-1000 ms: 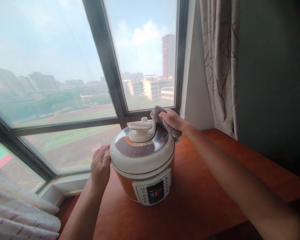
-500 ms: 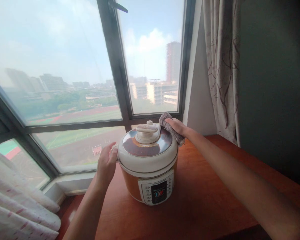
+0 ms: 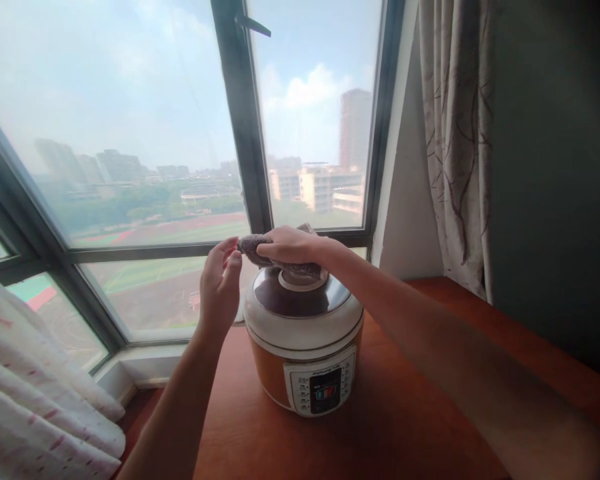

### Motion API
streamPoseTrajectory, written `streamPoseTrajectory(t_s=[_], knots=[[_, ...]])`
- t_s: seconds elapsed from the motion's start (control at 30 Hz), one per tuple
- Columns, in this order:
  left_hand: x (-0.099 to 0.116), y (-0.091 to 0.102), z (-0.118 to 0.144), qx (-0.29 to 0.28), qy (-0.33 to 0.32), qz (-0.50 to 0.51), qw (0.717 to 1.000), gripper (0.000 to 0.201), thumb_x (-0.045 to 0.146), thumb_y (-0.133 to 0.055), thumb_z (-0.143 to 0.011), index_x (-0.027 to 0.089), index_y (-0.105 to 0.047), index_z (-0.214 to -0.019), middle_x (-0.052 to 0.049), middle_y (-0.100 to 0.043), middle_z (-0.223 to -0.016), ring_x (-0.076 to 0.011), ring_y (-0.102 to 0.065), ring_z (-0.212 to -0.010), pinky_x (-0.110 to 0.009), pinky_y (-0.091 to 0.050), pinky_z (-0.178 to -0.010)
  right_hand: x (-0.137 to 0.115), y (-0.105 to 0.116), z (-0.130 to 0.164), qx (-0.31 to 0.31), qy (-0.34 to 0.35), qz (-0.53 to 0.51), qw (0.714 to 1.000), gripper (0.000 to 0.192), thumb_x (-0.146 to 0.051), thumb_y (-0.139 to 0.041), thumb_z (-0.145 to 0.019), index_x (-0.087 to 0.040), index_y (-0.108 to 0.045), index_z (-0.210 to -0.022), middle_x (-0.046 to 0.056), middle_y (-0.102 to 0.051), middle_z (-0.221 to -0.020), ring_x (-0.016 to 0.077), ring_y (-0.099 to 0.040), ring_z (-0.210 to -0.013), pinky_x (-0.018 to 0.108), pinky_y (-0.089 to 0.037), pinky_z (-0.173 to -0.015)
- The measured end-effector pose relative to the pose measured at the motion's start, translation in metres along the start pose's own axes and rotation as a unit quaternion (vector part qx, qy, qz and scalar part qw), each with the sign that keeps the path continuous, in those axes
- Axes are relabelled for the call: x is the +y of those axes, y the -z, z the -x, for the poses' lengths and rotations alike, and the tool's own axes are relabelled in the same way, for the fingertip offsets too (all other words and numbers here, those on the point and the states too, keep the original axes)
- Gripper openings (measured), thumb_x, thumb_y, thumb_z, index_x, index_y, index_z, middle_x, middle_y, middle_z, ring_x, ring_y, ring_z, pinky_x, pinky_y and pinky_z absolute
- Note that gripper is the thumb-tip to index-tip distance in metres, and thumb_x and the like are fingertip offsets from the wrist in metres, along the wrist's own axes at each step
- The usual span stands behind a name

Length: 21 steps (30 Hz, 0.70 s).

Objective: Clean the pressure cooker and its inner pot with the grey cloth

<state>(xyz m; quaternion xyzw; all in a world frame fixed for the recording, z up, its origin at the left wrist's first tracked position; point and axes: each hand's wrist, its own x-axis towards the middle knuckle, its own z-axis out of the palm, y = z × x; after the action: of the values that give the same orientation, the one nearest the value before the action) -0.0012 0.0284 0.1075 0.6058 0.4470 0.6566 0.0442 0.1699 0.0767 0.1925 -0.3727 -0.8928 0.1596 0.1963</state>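
While the right hand (image 3: 291,247) presses flat, palm down, on a grey-brown cloth (image 3: 253,243), that cloth is bunched over the knob at the top of the pressure cooker (image 3: 305,337), and the fingers curl round it in a loose grip. One end of the cloth pokes out to the left past the knuckles. Right there the left hand (image 3: 219,287) comes in, upright and open, fingertips touching or all but touching that free end; it grips nothing, and I cannot tell whether it actually makes contact. It hangs just beside the cooker's left shoulder, clear of the lid (image 3: 303,308). The lid sits shut on the pot, its dark glossy centre showing under the right wrist, cream rim all round. Below, the orange body carries a control panel (image 3: 324,391) facing the camera. The cooker stands on a reddish wooden table (image 3: 410,413) pushed up to the window (image 3: 130,133). A patterned curtain (image 3: 455,133) hangs at the right, and pale fabric (image 3: 35,400) lies at the lower left.
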Motion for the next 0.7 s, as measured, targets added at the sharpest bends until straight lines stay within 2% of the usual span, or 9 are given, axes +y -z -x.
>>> streamPoseTrajectory(t_s=[0.1,0.2,0.3,0.37,0.43,0.47,0.53,0.63,0.7], knots=[[0.012,0.006,-0.020,-0.035,0.013,0.072,0.997,0.044,0.043,-0.054,-0.095,0.017,-0.061,-0.129,-0.011,-0.065,-0.132,-0.0289,-0.061,-0.123,-0.045,-0.045,-0.108,-0.019,-0.030,0.008,-0.054,0.155,0.081,0.983,0.031,-0.044,-0.060,-0.087,-0.017,-0.067,-0.074,0.005,-0.071,-0.077,0.0196,-0.062,-0.071,0.030,-0.045,-0.068],[0.015,0.011,-0.029,-0.184,0.046,0.097,0.977,0.043,0.044,-0.061,-0.091,0.022,-0.064,-0.127,-0.008,-0.066,-0.132,-0.0313,-0.060,-0.126,-0.045,-0.046,-0.109,-0.023,-0.056,0.030,-0.012,0.272,0.139,0.952,0.023,-0.034,-0.071,-0.081,-0.015,-0.072,-0.095,0.011,-0.076,-0.101,0.0277,-0.066,-0.097,0.039,-0.047,-0.095],[0.011,0.008,-0.021,-0.333,0.055,0.041,0.940,0.052,0.054,-0.059,-0.089,0.025,-0.062,-0.132,-0.008,-0.063,-0.139,-0.0327,-0.056,-0.131,-0.046,-0.044,-0.111,-0.011,-0.059,0.062,0.037,0.322,0.121,0.938,0.038,-0.025,-0.073,-0.079,-0.015,-0.070,-0.115,0.014,-0.071,-0.122,0.0301,-0.061,-0.118,0.045,-0.039,-0.111],[0.008,0.005,-0.009,-0.368,0.019,-0.024,0.929,0.064,0.060,-0.056,-0.088,0.025,-0.055,-0.142,-0.008,-0.054,-0.150,-0.0328,-0.049,-0.138,-0.046,-0.038,-0.117,0.005,-0.049,0.082,0.042,0.314,0.063,0.946,0.031,-0.027,-0.068,-0.085,-0.019,-0.071,-0.115,0.011,-0.072,-0.122,0.0271,-0.063,-0.118,0.041,-0.043,-0.109],[0.006,0.005,0.003,-0.365,-0.021,-0.097,0.926,0.079,0.064,-0.060,-0.084,0.024,-0.046,-0.150,-0.010,-0.043,-0.158,-0.0341,-0.040,-0.144,-0.047,-0.032,-0.120,0.028,-0.037,0.100,0.067,0.289,-0.020,0.955,0.023,-0.027,-0.059,-0.092,-0.021,-0.074,-0.108,0.007,-0.073,-0.121,0.0232,-0.066,-0.116,0.036,-0.047,-0.105],[0.006,0.006,0.008,-0.361,-0.031,-0.132,0.923,0.087,0.065,-0.064,-0.081,0.023,-0.042,-0.153,-0.011,-0.038,-0.161,-0.0354,-0.037,-0.146,-0.048,-0.031,-0.120,0.041,-0.032,0.108,0.111,0.251,-0.054,0.960,0.023,-0.026,-0.055,-0.094,-0.022,-0.076,-0.102,0.006,-0.075,-0.116,0.0220,-0.068,-0.112,0.035,-0.050,-0.101],[0.008,0.009,0.017,-0.358,-0.041,-0.186,0.914,0.097,0.067,-0.068,-0.076,0.022,-0.036,-0.156,-0.013,-0.035,-0.162,-0.0376,-0.036,-0.146,-0.050,-0.030,-0.120,0.069,-0.027,0.121,0.233,0.125,-0.075,0.962,0.027,-0.028,-0.051,-0.096,-0.023,-0.076,-0.103,0.006,-0.077,-0.111,0.0227,-0.071,-0.107,0.036,-0.053,-0.096],[0.011,0.009,0.022,-0.349,-0.043,-0.217,0.911,0.088,0.063,-0.059,-0.083,0.019,-0.037,-0.156,-0.014,-0.041,-0.159,-0.0365,-0.041,-0.143,-0.049,-0.033,-0.118,0.109,-0.037,0.134,0.336,-0.029,-0.027,0.941,0.029,-0.032,-0.055,-0.092,-0.023,-0.075,-0.112,0.008,-0.074,-0.119,0.0279,-0.068,-0.111,0.043,-0.051,-0.101],[0.013,0.005,0.020,-0.329,-0.035,-0.221,0.917,0.074,0.056,-0.051,-0.089,0.019,-0.042,-0.153,-0.012,-0.048,-0.155,-0.0346,-0.048,-0.138,-0.047,-0.037,-0.114,0.127,-0.052,0.140,0.347,-0.061,-0.008,0.936,0.036,-0.035,-0.056,-0.090,-0.019,-0.072,-0.118,0.012,-0.072,-0.124,0.0311,-0.066,-0.117,0.047,-0.050,-0.103]])
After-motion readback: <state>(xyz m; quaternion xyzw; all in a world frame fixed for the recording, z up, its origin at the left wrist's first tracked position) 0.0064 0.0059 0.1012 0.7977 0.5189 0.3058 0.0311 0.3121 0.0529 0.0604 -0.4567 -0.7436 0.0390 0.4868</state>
